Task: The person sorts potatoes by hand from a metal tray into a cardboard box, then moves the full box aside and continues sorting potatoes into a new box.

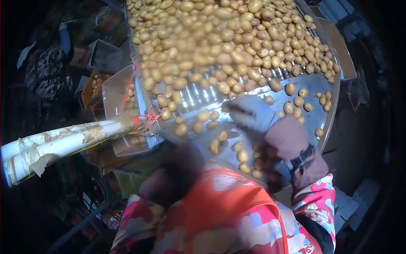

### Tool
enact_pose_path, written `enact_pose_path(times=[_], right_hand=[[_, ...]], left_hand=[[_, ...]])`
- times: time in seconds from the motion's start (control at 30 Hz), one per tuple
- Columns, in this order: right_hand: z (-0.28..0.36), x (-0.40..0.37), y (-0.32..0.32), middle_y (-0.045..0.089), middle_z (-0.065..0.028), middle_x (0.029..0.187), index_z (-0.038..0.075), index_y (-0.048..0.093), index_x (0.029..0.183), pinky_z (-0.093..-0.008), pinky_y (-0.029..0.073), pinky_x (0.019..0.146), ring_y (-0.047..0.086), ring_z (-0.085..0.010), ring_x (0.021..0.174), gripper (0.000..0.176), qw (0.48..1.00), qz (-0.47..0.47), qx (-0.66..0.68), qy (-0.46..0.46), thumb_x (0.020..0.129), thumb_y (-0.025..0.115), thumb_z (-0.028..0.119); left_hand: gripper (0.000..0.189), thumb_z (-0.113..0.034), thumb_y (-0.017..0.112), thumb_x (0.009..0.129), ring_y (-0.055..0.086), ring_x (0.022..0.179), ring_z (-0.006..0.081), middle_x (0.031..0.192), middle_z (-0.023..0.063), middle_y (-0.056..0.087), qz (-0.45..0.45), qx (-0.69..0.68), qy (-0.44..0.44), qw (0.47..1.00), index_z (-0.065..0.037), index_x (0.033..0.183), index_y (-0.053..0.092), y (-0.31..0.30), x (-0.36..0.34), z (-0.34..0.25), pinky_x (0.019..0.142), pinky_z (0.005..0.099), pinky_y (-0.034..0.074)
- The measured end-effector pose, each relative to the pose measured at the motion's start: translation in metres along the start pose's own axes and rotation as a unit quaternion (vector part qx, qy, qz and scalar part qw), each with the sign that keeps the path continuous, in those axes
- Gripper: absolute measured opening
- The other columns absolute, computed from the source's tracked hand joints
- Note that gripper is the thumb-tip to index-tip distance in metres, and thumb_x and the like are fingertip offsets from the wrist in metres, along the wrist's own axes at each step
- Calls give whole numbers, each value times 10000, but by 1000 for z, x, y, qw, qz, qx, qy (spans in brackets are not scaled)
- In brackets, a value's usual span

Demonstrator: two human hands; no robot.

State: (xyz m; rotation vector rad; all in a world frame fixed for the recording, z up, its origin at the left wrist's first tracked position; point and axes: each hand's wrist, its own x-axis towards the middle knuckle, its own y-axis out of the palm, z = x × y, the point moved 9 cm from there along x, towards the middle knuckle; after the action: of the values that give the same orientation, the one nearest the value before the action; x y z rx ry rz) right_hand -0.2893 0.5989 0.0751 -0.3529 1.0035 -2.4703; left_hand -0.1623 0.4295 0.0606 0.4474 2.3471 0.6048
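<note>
Many potatoes (237,38) cover the far part of a metal table (249,146), with looser ones scattered nearer me. My right hand (253,114), in a grey glove, reaches over the metal among the loose potatoes; its fingers are smeared by motion, and what they hold, if anything, cannot be made out. Low at the near left edge, my left hand (182,163) is a dark blur in shadow, close to my orange apron (228,199). Its fingers cannot be told apart.
White wrapped tubes (72,142) stick in from the left, ending by red string (153,115). Open cardboard boxes (114,91) stand left of the table, another (338,51) at its right. A person in dark, shiny clothing (48,74) is at the far left.
</note>
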Motion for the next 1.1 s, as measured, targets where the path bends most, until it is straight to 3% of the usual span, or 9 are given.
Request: enact_pose_path(times=[0.03,0.07,0.13,0.2,0.3,0.5,0.77,0.93,1.1], right_hand=[[5,19,-2,659,-180,1267,52,617,1343,-396,509,999,643,-313,1148,457,996,-14,-3,-89,951,684,277],[-12,50,-25,630,-179,1311,57,592,1372,-396,478,1041,609,-325,1195,444,992,0,103,79,972,658,239],[-77,104,-59,600,-197,1357,78,587,1382,-407,443,1085,569,-326,1263,496,991,-107,25,74,944,671,295],[-92,130,-71,522,-187,1458,150,595,1391,-476,396,1128,498,-349,1345,556,929,-167,-328,35,886,687,365],[-64,131,-45,455,-162,1521,227,608,1377,-549,349,1140,417,-373,1406,589,899,-170,-396,74,829,702,418],[3,71,44,548,-158,1375,177,643,1283,-545,389,1064,540,-366,1234,569,974,-100,-199,-39,766,753,387],[65,22,100,625,-128,1266,123,650,1209,-478,468,965,589,-363,1129,395,988,136,-63,-44,841,707,255],[62,174,65,640,-133,1288,131,597,1355,-457,468,1022,586,-361,1183,478,964,-144,-157,-162,892,650,239],[51,189,112,655,-88,1219,165,580,1357,-499,462,997,574,-350,1211,527,909,-109,-367,-165,839,667,210]], left_hand=[[431,-279,559,1042,600,929,145,1230,74,622,-8,-50,-32,998,-57,1409,529,4,-4,-9,771,252,535],[425,-287,577,1034,597,912,137,1208,69,623,-24,-25,4,999,-64,1394,536,-3,-8,-14,748,242,529],[404,-311,607,1020,589,887,122,1156,52,622,-66,105,139,983,-86,1352,554,-20,-22,-21,712,219,508],[366,-322,636,1006,582,859,118,1087,29,612,-139,74,123,980,-109,1298,574,-67,-24,12,686,210,488],[334,-322,677,985,579,814,123,998,4,594,-247,-225,-72,940,-126,1243,591,-140,-31,70,652,225,483],[412,-380,716,953,589,850,118,1018,0,592,-258,-110,78,957,-129,1255,590,-206,-53,61,673,234,504],[429,-421,664,973,653,953,172,1071,30,650,-306,-227,-13,925,-104,1255,599,-200,-39,75,796,325,562],[474,-439,647,986,642,950,173,1061,40,639,-279,-169,7,945,-99,1309,578,-214,-27,92,772,325,550],[314,-443,645,957,348,459,107,687,-27,498,-334,-151,17,930,-141,1040,622,-191,-38,59,428,299,233]])
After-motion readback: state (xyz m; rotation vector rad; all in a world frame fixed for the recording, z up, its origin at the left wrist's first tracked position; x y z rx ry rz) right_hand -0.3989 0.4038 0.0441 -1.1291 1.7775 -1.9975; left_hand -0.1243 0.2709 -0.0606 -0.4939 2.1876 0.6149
